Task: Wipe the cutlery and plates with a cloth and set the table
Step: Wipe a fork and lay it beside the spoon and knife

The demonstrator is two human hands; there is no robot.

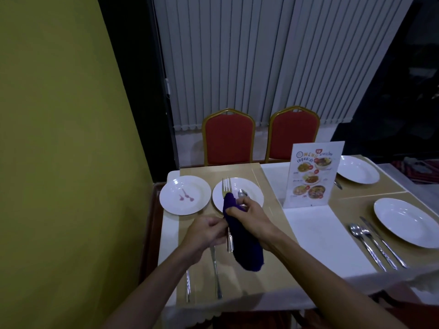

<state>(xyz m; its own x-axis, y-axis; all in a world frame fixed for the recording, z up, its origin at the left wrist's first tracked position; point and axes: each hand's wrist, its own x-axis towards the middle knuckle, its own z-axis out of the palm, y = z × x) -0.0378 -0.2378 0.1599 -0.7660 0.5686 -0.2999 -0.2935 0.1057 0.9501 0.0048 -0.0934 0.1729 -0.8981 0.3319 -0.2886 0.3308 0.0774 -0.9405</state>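
I hold a fork (226, 186) tines-up over a white plate (255, 198). My right hand (251, 218) pinches a purple cloth (247, 252) around the fork's shaft, and the cloth hangs down over the placemat. A spoon's bowl (242, 193) sticks up beside the right fingers. My left hand (206, 233) grips the fork lower down, where a bit of handle (229, 243) shows below it. A second white plate (185, 194) at the left has red stains. A knife (216, 274) and another utensil (188, 286) lie on the tan placemat (261, 281).
A standing menu card (311, 176) is at mid-table. Two white plates (357, 169) (406, 222) and a set of cutlery (375, 245) sit on the right. Two red chairs (229, 138) stand behind the table. A yellow wall (59, 138) is on the left.
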